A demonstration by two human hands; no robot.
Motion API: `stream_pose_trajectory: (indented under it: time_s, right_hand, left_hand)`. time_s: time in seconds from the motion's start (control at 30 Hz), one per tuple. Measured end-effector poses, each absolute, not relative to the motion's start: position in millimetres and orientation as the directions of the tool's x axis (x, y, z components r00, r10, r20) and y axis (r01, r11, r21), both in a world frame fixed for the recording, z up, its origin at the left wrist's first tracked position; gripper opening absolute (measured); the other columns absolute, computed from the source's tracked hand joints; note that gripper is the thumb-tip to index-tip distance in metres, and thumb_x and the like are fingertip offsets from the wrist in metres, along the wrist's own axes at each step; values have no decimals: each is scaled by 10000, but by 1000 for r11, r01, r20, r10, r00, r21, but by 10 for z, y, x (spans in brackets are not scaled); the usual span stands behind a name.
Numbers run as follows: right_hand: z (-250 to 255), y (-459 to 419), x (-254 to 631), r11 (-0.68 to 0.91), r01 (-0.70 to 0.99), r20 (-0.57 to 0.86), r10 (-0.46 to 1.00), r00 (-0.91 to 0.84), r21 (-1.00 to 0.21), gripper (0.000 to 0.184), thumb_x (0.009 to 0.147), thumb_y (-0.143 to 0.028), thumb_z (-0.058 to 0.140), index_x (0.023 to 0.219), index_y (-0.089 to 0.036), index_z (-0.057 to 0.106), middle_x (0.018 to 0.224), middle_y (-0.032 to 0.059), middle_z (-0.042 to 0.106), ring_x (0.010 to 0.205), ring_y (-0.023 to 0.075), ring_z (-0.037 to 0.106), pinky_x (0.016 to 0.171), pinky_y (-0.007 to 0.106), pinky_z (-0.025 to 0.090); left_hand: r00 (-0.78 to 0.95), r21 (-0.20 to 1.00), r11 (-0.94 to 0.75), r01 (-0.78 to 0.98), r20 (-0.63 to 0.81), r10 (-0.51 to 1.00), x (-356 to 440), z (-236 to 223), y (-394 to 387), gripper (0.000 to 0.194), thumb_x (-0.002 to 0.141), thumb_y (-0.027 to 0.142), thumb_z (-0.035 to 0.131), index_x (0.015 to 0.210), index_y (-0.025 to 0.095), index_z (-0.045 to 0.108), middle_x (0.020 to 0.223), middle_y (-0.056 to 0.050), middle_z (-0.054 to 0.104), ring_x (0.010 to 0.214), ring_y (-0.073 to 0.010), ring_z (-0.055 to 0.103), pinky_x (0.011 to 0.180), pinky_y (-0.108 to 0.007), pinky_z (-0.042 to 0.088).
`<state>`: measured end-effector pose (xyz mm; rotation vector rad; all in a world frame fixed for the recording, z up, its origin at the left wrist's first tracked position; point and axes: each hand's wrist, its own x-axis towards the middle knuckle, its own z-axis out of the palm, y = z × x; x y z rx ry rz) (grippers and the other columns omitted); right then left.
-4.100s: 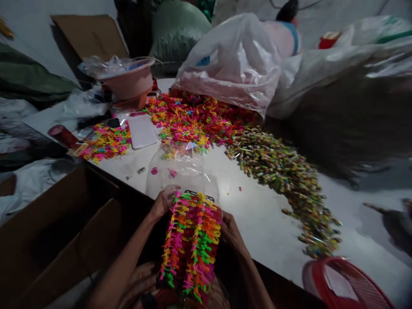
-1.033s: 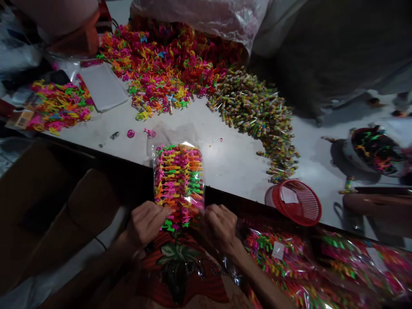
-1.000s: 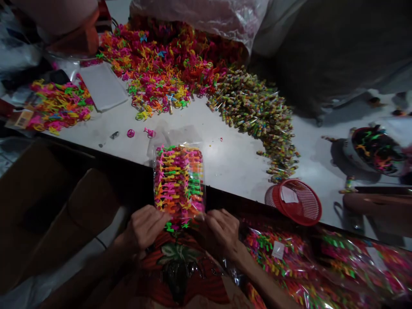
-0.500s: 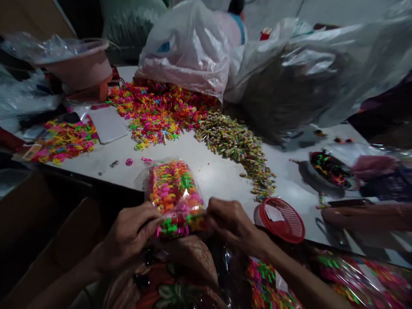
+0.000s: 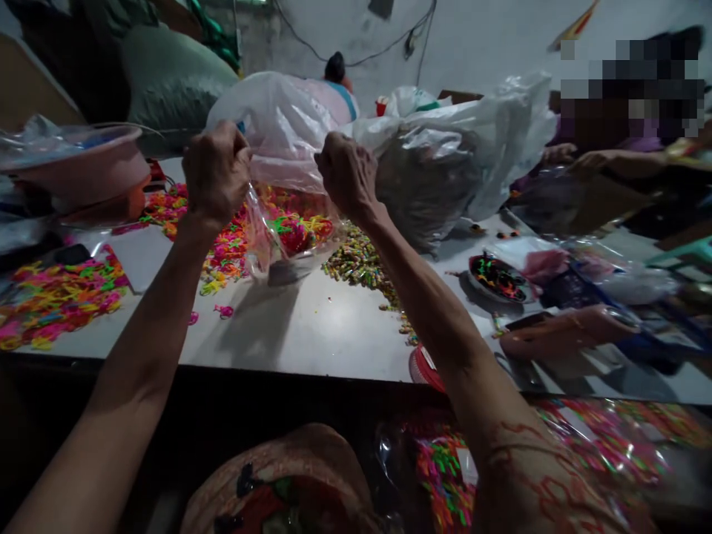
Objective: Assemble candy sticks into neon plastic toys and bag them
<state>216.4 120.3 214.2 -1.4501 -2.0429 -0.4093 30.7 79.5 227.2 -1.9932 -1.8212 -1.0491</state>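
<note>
My left hand and my right hand are raised over the table, both closed in fists. Between them hangs a clear plastic bag, its top corners gripped one in each hand. Bright green, yellow and red plastic pieces show in or through the bag; which of them lie inside is hard to tell. Behind it spreads a heap of small colourful plastic pieces. A pile of small patterned sticks lies partly hidden by my right forearm.
On the left are another colourful pile, a white pad and a pink basin. Large filled sacks stand behind. A red basket sits at the front edge, filled bags below. Another person's hand shows at right.
Both hands have risen and moved forward from near my lap, lifting the bag over the table. The packed colourful pieces seen in it before are no longer plainly visible. The view has tilted up.
</note>
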Motion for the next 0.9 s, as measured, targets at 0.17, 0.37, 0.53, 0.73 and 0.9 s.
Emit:
stream_pose_trajectory:
  time_s: [0.17, 0.37, 0.53, 0.73, 0.9]
  right_hand:
    - [1248, 468, 2664, 366, 919, 631, 751, -196, -150, 198, 958, -257, 430, 857, -139, 553, 864, 40, 618, 767, 127, 571, 641, 218, 366]
    - [215, -608, 3204, 169, 864, 213, 974, -74, -475, 110, 881, -277, 562, 867, -179, 609, 759, 8, 631, 619, 106, 541, 587, 213, 349]
    - [116, -1019, 4057, -419, 878, -65, 907, 416, -230, 216, 902, -269, 495, 989, -173, 668, 973, 81, 685, 862, 181, 626, 736, 264, 427]
    - [-132, -1012, 4433, -538, 842, -230, 825, 516, -42, 262, 869, -286, 527, 976, -144, 720, 1062, 149, 676, 983, 255, 627, 773, 302, 445]
    - [-280, -1017, 4424, -550, 833, -203, 823, 530, -58, 393, 948, -360, 406, 979, -133, 725, 996, 151, 696, 939, 237, 636, 762, 294, 439]
  left_hand:
    - [272, 37, -524, 851, 822, 500, 485, 1383, 259, 248, 935, 246, 456, 776, 117, 595, 697, -14, 616, 641, -119, 610, 600, -238, 422]
    - [458, -6, -774, 633, 809, 368, 699, 211, -386, 63, 883, 111, 515, 870, 147, 565, 694, -22, 638, 636, -144, 604, 616, -243, 430]
    - [374, 198, -788, 583, 795, 477, 791, -25, -601, 120, 813, 129, 629, 921, 142, 578, 755, -43, 644, 680, -159, 606, 645, -251, 446]
    - [318, 240, -730, 640, 782, 536, 891, -51, -628, 141, 802, 140, 630, 941, 125, 609, 794, -75, 636, 729, -191, 587, 704, -293, 470]
    - [311, 276, -722, 634, 764, 565, 886, -90, -673, 103, 815, 139, 610, 917, 147, 616, 799, -63, 631, 739, -188, 583, 725, -302, 462]
